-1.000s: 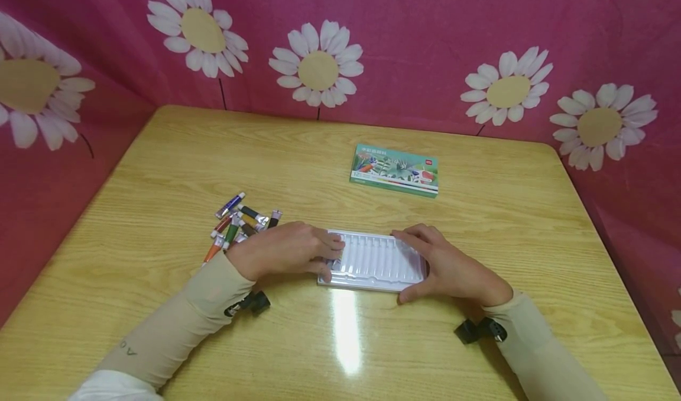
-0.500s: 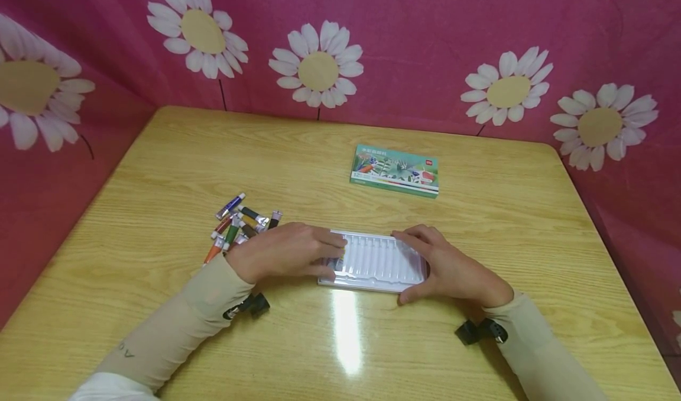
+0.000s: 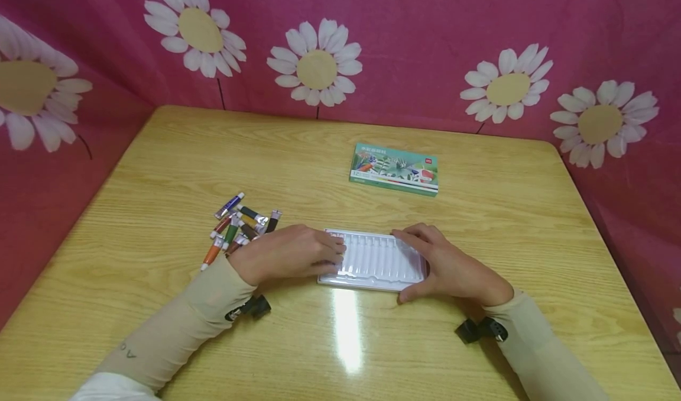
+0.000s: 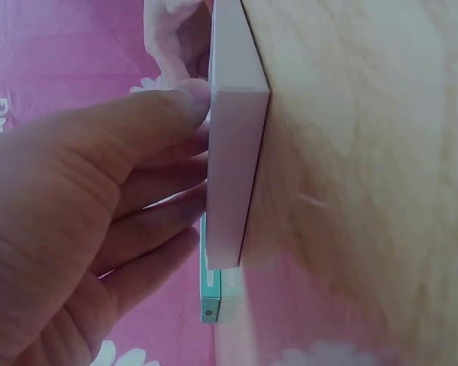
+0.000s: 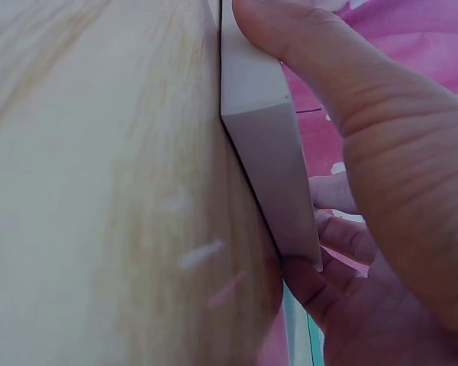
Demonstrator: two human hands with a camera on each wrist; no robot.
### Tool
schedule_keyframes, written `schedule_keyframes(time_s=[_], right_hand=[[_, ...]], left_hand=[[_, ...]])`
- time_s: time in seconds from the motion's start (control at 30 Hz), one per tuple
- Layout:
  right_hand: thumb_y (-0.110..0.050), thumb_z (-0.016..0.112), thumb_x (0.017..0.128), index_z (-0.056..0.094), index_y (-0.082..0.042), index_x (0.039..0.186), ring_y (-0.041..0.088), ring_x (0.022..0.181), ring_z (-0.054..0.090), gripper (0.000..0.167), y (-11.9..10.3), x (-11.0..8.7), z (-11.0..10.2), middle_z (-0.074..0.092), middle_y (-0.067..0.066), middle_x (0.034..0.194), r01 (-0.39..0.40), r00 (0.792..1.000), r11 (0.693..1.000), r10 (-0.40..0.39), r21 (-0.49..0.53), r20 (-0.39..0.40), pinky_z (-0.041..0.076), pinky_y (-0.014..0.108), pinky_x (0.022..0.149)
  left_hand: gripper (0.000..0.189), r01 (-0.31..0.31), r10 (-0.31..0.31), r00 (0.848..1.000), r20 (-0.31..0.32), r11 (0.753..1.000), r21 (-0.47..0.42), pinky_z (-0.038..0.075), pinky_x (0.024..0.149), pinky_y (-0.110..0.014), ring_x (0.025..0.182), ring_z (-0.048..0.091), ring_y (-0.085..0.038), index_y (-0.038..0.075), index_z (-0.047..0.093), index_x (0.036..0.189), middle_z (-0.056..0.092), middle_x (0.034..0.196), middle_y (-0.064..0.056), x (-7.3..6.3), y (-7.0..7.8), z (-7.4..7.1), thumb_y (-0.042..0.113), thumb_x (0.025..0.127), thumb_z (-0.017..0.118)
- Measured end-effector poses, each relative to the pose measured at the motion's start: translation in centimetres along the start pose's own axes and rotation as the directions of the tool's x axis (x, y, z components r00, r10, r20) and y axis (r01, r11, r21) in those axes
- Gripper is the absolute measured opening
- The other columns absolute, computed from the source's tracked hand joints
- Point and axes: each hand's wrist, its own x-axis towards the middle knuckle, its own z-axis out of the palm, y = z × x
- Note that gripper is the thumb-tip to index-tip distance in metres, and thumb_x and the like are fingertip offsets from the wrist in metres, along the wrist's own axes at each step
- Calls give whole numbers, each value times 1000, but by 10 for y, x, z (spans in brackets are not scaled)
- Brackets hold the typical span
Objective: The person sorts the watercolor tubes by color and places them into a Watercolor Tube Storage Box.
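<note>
A white plastic tray with a row of narrow slots lies flat on the table. My left hand reaches over its left end, the fingers fairly straight and touching the top there. Under those fingers something with small reddish marks shows at the tray's upper left corner; the rest is hidden. My right hand grips the tray's right end, thumb at the near edge and fingers at the far edge. Beside my left wrist lies a loose pile of small paint tubes, among them a blue tube, an orange tube and a green tube.
Behind the tray, a green paint box with a printed plant picture lies flat. The wooden table ends at a pink cloth with large white daisies along its back and sides.
The left fingertips have shifted slightly over the tray's left end, the thumb drawing up toward the fingers. The right hand and tray have stayed in place.
</note>
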Motion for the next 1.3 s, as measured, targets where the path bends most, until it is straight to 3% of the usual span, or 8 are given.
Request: schedule_keyframes(time_s=[0.27, 0.53, 0.73, 0.87, 1.07, 1.3], right_hand=[[-73, 86, 62, 40, -22, 159, 20, 137, 42, 118, -1, 0, 0, 43, 0, 152, -14, 1000, 1000, 14, 6, 6, 47, 47, 115], [-74, 85, 63, 40, -23, 159, 21, 137, 42, 118, -1, -1, 0, 42, 0, 153, -21, 1000, 1000, 21, 17, 12, 47, 47, 115], [-75, 85, 63, 40, -23, 159, 20, 138, 42, 118, 0, 0, 0, 42, 0, 153, -13, 1000, 1000, 13, 12, 7, 47, 47, 114], [-75, 85, 62, 39, -24, 160, 21, 137, 42, 119, -1, -1, 0, 42, 0, 153, -24, 1000, 1000, 24, 18, 14, 47, 47, 115], [-76, 84, 62, 39, -24, 160, 21, 138, 41, 120, -1, 0, 1, 41, 0, 153, -31, 999, 999, 31, 20, 18, 47, 47, 115], [-74, 85, 62, 39, -24, 160, 22, 138, 41, 119, -1, 0, 0, 41, 0, 153, -32, 999, 999, 31, 23, 20, 47, 48, 116]], left_hand=[[16, -73, 76, 996, -36, 994, 78, 58, 94, -27, 100, 68, -9, 16, 74, 101, 73, 105, 4, 3, 0, 4, 21, 105, 60], [19, -84, 92, 995, -46, 985, 154, 54, 108, -31, 119, 69, -15, 14, 78, 112, 76, 122, -1, 3, 0, 5, 22, 104, 62], [17, -124, 144, 987, -71, 964, 236, 54, 109, -31, 120, 69, -15, 15, 79, 108, 77, 121, 0, 2, -1, 5, 23, 102, 65], [21, -93, 117, 987, -107, 974, 207, 54, 109, -33, 121, 68, -17, 12, 79, 112, 76, 121, -2, -2, -1, -3, 24, 101, 67], [27, 55, -33, 990, -138, 986, 159, 54, 109, -39, 120, 69, -20, 11, 77, 121, 76, 123, -3, -17, -10, -23, 27, 101, 67], [25, 116, -76, 974, -211, 976, 182, 59, 100, -40, 110, 73, -22, 7, 79, 112, 79, 112, -5, -28, -23, -41, 25, 97, 73]])
